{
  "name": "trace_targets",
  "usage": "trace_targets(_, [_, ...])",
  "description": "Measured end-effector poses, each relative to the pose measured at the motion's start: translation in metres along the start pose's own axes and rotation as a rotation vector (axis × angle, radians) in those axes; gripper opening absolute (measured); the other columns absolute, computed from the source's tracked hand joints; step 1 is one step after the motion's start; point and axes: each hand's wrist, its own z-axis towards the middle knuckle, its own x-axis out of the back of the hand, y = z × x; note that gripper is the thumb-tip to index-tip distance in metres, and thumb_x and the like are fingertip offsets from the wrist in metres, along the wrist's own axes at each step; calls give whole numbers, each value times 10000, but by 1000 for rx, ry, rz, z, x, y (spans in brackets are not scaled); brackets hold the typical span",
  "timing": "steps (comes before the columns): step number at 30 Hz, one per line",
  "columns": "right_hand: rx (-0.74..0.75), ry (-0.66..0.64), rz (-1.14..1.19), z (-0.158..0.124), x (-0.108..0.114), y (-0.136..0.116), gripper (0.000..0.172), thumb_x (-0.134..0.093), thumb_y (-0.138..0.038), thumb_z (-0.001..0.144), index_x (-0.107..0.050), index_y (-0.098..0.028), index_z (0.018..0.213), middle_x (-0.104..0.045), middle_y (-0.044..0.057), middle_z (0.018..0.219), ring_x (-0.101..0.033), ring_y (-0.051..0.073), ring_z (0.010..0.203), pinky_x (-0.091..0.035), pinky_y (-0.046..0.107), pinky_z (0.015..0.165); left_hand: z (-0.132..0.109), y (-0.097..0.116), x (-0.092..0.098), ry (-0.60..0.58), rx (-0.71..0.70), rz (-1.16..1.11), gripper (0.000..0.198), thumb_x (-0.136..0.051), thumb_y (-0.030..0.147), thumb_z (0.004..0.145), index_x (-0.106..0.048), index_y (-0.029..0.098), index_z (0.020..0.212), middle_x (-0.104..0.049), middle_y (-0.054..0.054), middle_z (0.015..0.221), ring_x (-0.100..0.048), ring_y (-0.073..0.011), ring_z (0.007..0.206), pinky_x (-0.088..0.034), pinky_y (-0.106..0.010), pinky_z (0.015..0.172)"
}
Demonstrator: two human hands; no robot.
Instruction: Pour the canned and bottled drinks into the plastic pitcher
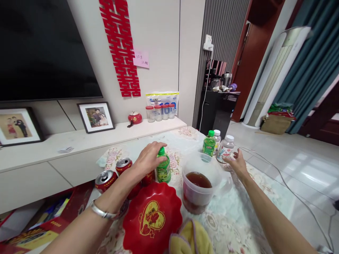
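Note:
My left hand (148, 158) curls over the top of a small green bottle (163, 170) with a green cap, standing upright on the floral tablecloth (233, 211). My right hand (238, 163) reaches toward a clear bottle with a white cap (225, 149) and touches its base, fingers partly spread. A second green bottle (209, 144) and another clear bottle (217, 139) stand just left of it. In front of me, between my arms, sits a clear plastic pitcher (197, 190) holding dark brown liquid.
Two red drink cans (106, 180) (123, 165) stand left of my left arm. A red heart-shaped plate (152, 217) and a yellow cloth (190, 240) lie near me. A white TV cabinet (79, 141) with framed photos runs behind the table. A cable (286, 183) trails over the floor.

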Motion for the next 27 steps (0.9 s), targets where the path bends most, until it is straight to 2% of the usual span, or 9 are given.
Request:
trace_targets(2, [12,2,45,10,-11,8,1388,-877,-550,482,-208,-174,1639,-502,211,1527,-531,422,1370,-498,510,1061,1,-2,0,-7,1,-27,553,-721,266,828,-625,194,1367,-720,-112,1240,-679,-307,1170,-517,-431,1039])
trace_targets(4, [40,-1,89,16,-19,14,1327,-883,-523,499,-246,-190,1615,-557,192,1462,-594,403,1280,-529,496,1004,3,-4,-1,-12,1,-49,623,-733,286,810,-590,207,1410,-716,-107,1273,-678,-302,1182,-515,-430,1045])
trace_targets(7, [92,-4,137,19,-27,20,1130,-887,-475,520,-401,-209,1505,-675,134,1273,-660,363,1119,-542,489,939,3,-8,-2,-20,20,-101,751,-762,311,768,-527,201,1473,-681,-126,1362,-668,-319,1213,-518,-447,1048])
trace_targets(10, [121,11,148,18,-31,22,891,-876,-465,524,-543,-219,1314,-723,83,1110,-675,325,1006,-543,482,888,2,-11,-1,-13,45,-168,829,-780,357,743,-490,169,1496,-655,-163,1381,-649,-349,1238,-520,-486,1044])
trace_targets(14, [100,39,102,3,-24,24,615,-870,-477,524,-618,-201,1013,-724,64,914,-666,293,849,-551,454,769,-7,-5,8,149,55,-180,712,-707,408,823,-519,141,1456,-604,-198,1421,-615,-365,1275,-525,-518,1034])
trace_targets(18, [94,23,51,-36,13,22,509,-862,-483,549,-612,-212,899,-717,47,812,-651,255,724,-534,379,622,-27,21,25,309,-14,-229,431,-628,338,892,-634,200,1301,-659,-123,1336,-667,-303,1174,-564,-466,972])
trace_targets(22, [121,-15,-2,-94,70,14,463,-865,-475,561,-628,-220,866,-718,32,743,-652,243,669,-529,347,587,-51,66,36,343,-100,-325,281,-600,257,926,-699,231,1188,-718,-67,1209,-705,-235,1028,-588,-383,869])
trace_targets(25, [146,-86,-25,-146,108,0,490,-857,-516,590,-655,-211,916,-732,39,737,-662,248,657,-538,338,577,-70,104,33,257,-219,-467,239,-595,195,944,-727,228,1141,-751,-41,1114,-711,-183,921,-582,-335,836])
trace_targets(27, [203,-230,-39,-181,123,-11,525,-835,-501,659,-673,-192,1051,-768,70,831,-705,273,729,-571,343,626,-80,127,28,128,-312,-554,250,-595,137,941,-735,206,1137,-766,-49,1117,-715,-191,990,-572,-346,905])
